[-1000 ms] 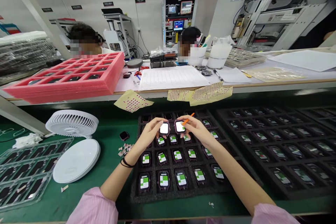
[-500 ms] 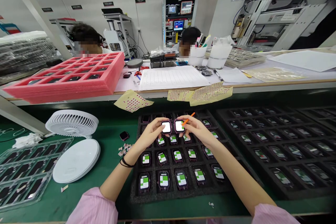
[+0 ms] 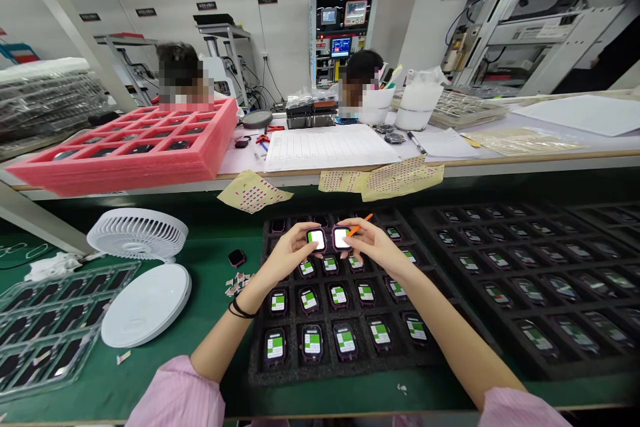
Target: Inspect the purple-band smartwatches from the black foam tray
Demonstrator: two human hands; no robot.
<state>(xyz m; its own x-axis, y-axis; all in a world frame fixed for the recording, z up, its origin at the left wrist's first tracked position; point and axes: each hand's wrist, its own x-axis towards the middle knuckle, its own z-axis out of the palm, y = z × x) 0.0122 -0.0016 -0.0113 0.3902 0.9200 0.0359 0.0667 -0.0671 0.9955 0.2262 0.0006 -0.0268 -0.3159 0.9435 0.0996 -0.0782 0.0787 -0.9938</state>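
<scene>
Watch [image 3: 315, 238] gripped in my left hand [image 3: 291, 251], second watch [image 3: 341, 238] in my right hand [image 3: 374, 243], side by side over black tray's [image 3: 280, 377] far rows, likely for easy viewing; orange stick [image 3: 353, 231] tucked in right too.

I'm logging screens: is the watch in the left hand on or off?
On: the watch in the left hand glows bright white and green.
</scene>
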